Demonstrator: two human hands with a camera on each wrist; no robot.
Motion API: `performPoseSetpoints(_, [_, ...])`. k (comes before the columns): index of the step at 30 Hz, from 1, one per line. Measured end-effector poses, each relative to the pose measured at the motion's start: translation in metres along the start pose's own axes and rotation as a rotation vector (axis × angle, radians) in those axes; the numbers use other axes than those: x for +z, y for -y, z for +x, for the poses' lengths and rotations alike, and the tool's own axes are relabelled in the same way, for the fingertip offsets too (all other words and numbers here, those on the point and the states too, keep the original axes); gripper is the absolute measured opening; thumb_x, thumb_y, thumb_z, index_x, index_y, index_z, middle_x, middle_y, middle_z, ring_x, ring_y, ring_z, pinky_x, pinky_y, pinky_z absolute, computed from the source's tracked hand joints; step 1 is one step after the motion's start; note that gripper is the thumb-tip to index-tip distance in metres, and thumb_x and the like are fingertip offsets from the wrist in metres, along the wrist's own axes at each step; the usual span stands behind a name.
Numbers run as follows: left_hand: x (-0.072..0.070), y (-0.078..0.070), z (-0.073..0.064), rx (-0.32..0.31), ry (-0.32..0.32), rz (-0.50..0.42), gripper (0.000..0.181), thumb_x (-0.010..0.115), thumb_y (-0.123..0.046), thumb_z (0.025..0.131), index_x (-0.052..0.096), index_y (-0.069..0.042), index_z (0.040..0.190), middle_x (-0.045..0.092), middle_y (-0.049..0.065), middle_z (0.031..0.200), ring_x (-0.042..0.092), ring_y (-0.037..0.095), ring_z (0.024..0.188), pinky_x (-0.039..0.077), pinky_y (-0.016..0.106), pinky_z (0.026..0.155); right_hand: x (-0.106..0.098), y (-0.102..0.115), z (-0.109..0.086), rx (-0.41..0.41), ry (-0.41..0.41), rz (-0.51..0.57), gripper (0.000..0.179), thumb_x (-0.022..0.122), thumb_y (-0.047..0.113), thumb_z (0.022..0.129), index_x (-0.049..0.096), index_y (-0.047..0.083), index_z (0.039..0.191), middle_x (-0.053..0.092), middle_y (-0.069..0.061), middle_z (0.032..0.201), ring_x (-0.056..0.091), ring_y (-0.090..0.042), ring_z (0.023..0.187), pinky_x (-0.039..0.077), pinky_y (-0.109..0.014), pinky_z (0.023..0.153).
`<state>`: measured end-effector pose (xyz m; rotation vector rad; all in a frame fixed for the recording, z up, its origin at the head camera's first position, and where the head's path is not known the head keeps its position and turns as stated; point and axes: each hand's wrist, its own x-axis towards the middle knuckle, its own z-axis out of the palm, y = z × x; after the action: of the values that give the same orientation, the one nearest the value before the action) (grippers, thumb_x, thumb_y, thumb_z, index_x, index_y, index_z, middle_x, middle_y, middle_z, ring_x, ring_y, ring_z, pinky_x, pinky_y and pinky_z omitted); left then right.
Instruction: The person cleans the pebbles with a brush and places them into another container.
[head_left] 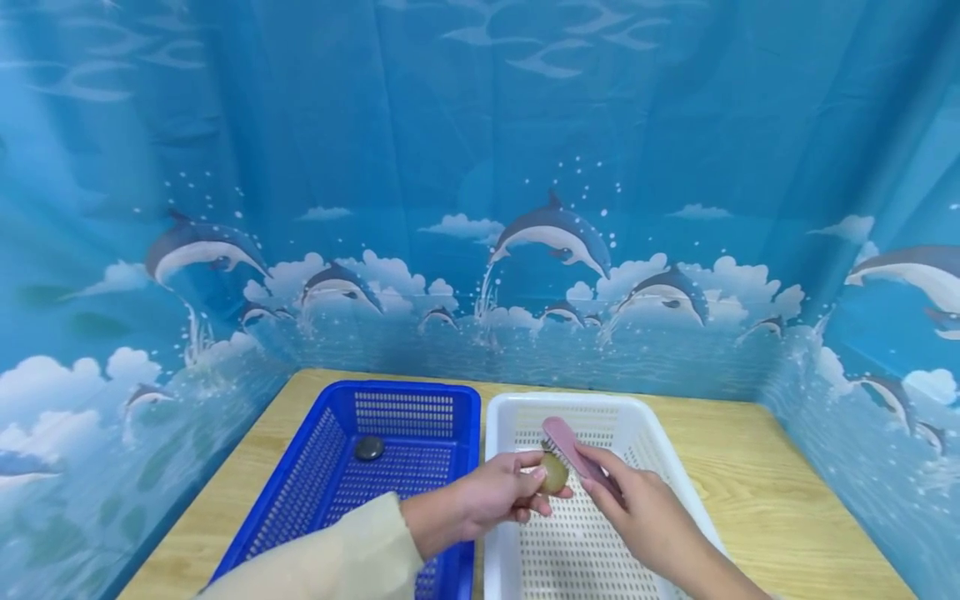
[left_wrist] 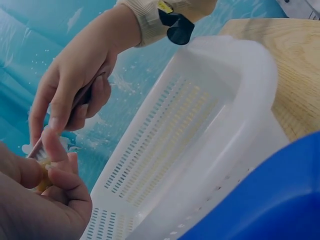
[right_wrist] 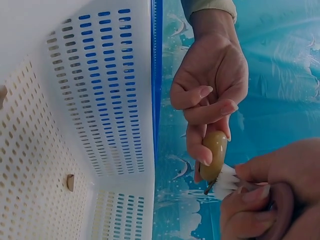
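Note:
My left hand (head_left: 495,496) pinches a smooth yellowish-green pebble (right_wrist: 214,156) between thumb and fingers, above the white basket (head_left: 645,417). A pink-handled brush (head_left: 567,447) is gripped in my right hand (head_left: 641,512). Its white bristles (right_wrist: 226,181) meet the lower end of the pebble, where a small dark bit shows. In the left wrist view, fingers cover most of the pebble (left_wrist: 44,175). A dark rounded pebble (head_left: 369,448) lies in the blue basket (head_left: 405,387), to the left of both hands.
The two baskets stand side by side on a wooden table (head_left: 795,492). Inside the white one, a small brownish piece (right_wrist: 70,182) lies on the perforated bottom. A blue dolphin-print curtain (head_left: 450,125) encloses the back and sides.

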<state>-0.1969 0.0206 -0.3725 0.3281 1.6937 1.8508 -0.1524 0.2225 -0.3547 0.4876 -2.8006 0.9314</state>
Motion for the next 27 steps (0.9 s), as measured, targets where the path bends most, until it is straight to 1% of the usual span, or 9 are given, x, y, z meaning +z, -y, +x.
performPoseSetpoints(4, [-0.002,-0.0026,-0.0002,-0.01,-0.031,-0.021,0.04,0.038,-0.014,0.106,0.043,-0.005,0.144,0.071,0.009,0.108,0.058,0.002,0.063,0.035,0.013,0.052,-0.0014,-0.0028,-0.0019,-0.011,0.007,0.003,0.041,0.058,0.028,0.099,0.054,0.016,0.137,0.045,0.012,0.06,0.038,-0.001,0.047,0.039,-0.021,0.045])
performPoseSetpoints(11, [-0.0015,-0.0032,-0.0012,0.009,-0.038,-0.022,0.038,0.037,-0.012,0.106,0.045,-0.004,0.142,0.07,0.009,0.109,0.059,0.002,0.064,0.035,0.013,0.053,-0.0014,-0.0027,-0.0047,-0.022,0.024,0.035,0.042,0.056,0.03,0.1,0.052,0.016,0.139,0.047,0.012,0.063,0.039,-0.001,0.048,0.04,-0.021,0.045])
performPoseSetpoints(14, [-0.0015,-0.0044,-0.0011,0.016,-0.047,-0.02,0.038,0.037,-0.012,0.106,0.046,-0.004,0.142,0.07,0.011,0.111,0.059,0.001,0.064,0.035,0.012,0.053,-0.0019,-0.0015,-0.0056,-0.05,0.024,0.045,0.043,0.056,0.029,0.1,0.052,0.015,0.14,0.048,0.012,0.064,0.039,0.0,0.05,0.041,-0.021,0.047])
performPoseSetpoints(18, [-0.0014,-0.0058,0.0,0.016,-0.053,-0.012,0.038,0.037,-0.012,0.106,0.046,-0.002,0.141,0.07,0.009,0.109,0.059,0.002,0.065,0.036,0.013,0.053,-0.0032,0.0011,-0.0062,-0.083,0.026,0.051,0.044,0.056,0.029,0.1,0.052,0.013,0.14,0.046,0.012,0.065,0.04,0.0,0.052,0.042,-0.021,0.05])
performPoseSetpoints(21, [-0.0005,-0.0047,0.0018,0.01,-0.04,-0.003,0.037,0.038,-0.012,0.105,0.046,-0.002,0.14,0.07,0.008,0.107,0.058,0.002,0.065,0.036,0.013,0.053,-0.0029,0.0026,-0.0061,-0.094,0.016,0.056,0.043,0.057,0.028,0.099,0.052,0.012,0.14,0.045,0.012,0.065,0.04,0.001,0.052,0.042,-0.021,0.051])
performPoseSetpoints(24, [0.0014,-0.0025,0.0032,0.004,-0.027,0.008,0.038,0.039,-0.012,0.105,0.046,-0.002,0.14,0.071,0.009,0.107,0.058,0.002,0.064,0.036,0.013,0.052,-0.0017,0.0027,-0.0057,-0.089,0.001,0.059,0.042,0.059,0.026,0.099,0.054,0.012,0.138,0.045,0.012,0.064,0.04,0.001,0.052,0.043,-0.02,0.05])
performPoseSetpoints(27, [0.0036,-0.0011,0.0028,-0.003,-0.014,0.021,0.038,0.039,-0.013,0.105,0.047,-0.004,0.141,0.071,0.01,0.109,0.058,0.001,0.062,0.036,0.013,0.052,-0.0018,0.0015,-0.0048,-0.049,-0.005,0.053,0.041,0.06,0.025,0.098,0.055,0.013,0.137,0.045,0.012,0.061,0.039,0.0,0.05,0.041,-0.02,0.047])
